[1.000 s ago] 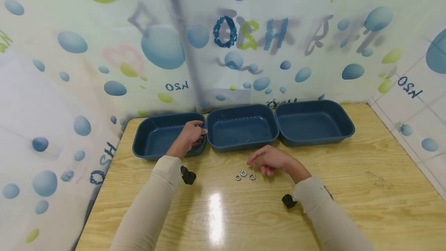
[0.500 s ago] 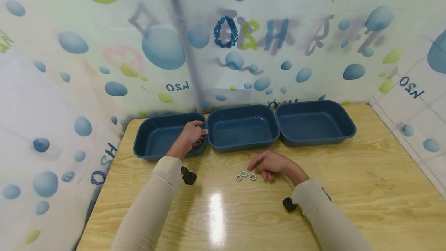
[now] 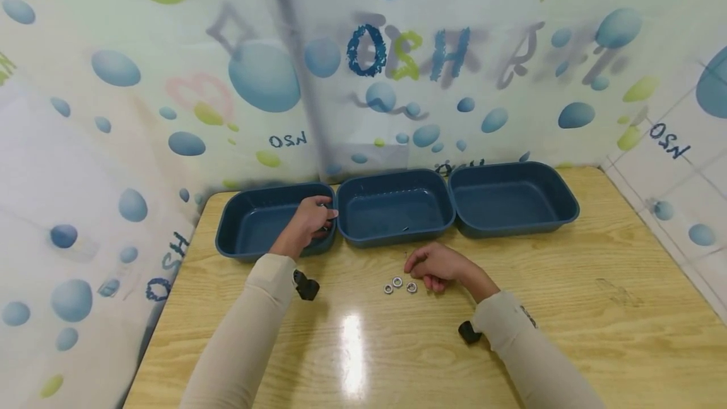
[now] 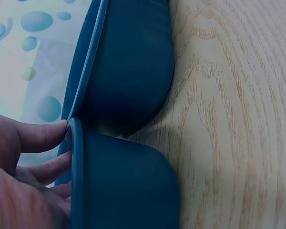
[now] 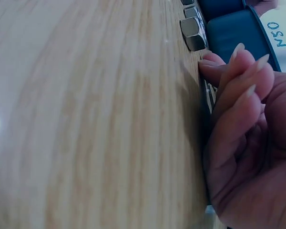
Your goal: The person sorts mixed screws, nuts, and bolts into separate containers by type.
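Three dark blue plastic bins stand in a row. My left hand pinches the right end of the left bin; in the left wrist view the thumb lies at the rim and the fingers reach inside. My right hand is low over the table, fingers bent, fingertips right beside several metal nuts. A bit of shiny metal shows behind its fingers in the right wrist view; I cannot tell whether they pinch it. A tiny thin piece is just beyond the fingertips.
The middle bin holds a small dark piece near its front wall. The right bin stands beside it. All are at the back of the wooden table, against a patterned curtain.
My right hand has shifted slightly down and back from the tiny thin piece, which its fingertips earlier overlapped. The left hand stays at the left bin's end. The nuts lie as before.
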`<state>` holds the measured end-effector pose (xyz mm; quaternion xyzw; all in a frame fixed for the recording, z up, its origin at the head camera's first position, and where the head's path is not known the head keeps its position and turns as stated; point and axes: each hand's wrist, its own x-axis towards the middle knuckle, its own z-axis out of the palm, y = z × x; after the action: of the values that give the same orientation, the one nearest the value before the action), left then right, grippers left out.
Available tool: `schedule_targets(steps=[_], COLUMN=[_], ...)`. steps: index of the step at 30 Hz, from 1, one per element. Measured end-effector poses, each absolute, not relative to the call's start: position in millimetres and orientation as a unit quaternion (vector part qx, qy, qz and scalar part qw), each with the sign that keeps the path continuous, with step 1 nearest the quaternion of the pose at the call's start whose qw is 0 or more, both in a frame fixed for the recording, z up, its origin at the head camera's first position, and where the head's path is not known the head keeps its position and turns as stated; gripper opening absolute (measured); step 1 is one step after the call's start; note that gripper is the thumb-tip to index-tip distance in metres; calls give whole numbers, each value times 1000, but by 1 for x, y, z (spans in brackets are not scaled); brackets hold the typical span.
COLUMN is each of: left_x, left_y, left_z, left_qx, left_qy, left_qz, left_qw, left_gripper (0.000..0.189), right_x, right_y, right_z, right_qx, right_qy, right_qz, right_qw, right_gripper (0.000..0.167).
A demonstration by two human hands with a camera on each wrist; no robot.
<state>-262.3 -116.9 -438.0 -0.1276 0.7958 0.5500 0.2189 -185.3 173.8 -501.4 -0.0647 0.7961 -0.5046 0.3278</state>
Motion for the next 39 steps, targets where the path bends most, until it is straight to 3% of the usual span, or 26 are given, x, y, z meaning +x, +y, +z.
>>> schedule_targets(steps=[20, 39], left_x=[-262, -262], left_y=[-115, -116], left_z=[-437, -437], left_qx=[-126, -127], left_qy=[797, 797], left_qz=[548, 548], left_qw=[219, 218], left_gripper=[49, 50], right_x=[-182, -200], right_y=[172, 162], right_z=[-500, -440], right_qx=[-65, -84], right_qy=[802, 753], right_qz=[-511, -583], right_qw=[303, 292], right_gripper=[10, 30])
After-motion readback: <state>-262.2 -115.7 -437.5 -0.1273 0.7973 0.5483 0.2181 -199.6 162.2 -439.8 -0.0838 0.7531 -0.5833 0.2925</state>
